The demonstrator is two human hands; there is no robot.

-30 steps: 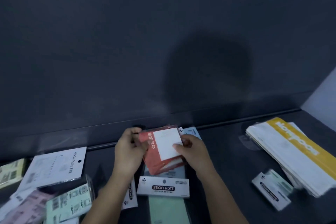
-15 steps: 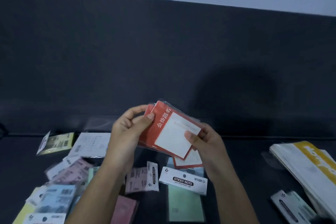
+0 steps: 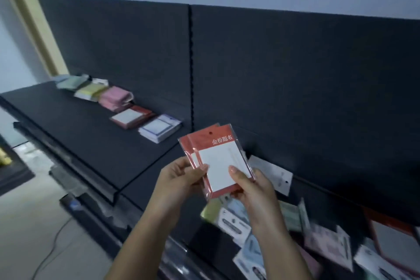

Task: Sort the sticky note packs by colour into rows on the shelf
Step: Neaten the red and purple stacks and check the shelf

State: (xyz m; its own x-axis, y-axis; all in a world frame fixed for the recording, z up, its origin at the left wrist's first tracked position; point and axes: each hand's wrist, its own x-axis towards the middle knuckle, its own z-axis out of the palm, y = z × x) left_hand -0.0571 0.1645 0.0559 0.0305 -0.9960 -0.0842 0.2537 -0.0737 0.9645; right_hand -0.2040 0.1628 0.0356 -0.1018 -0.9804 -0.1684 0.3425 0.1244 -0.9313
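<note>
Hands (image 3: 218, 179) pinch red-bordered packs (image 3: 219, 157) above shelf (image 3: 91, 134)

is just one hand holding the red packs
No, the left hand and the right hand both grip the red packs, one at each lower side.

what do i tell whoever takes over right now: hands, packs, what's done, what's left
Hands: left hand and right hand together pinch a small fan of red packs, lifted above the shelf.
Done: a row along the back panel on the left: green stack, yellow stack, pink stack, red-bordered stack, blue-bordered stack.
Left: the held packs probably belong on the red-bordered stack; then sort the mixed heap under and right of the hands.
</note>
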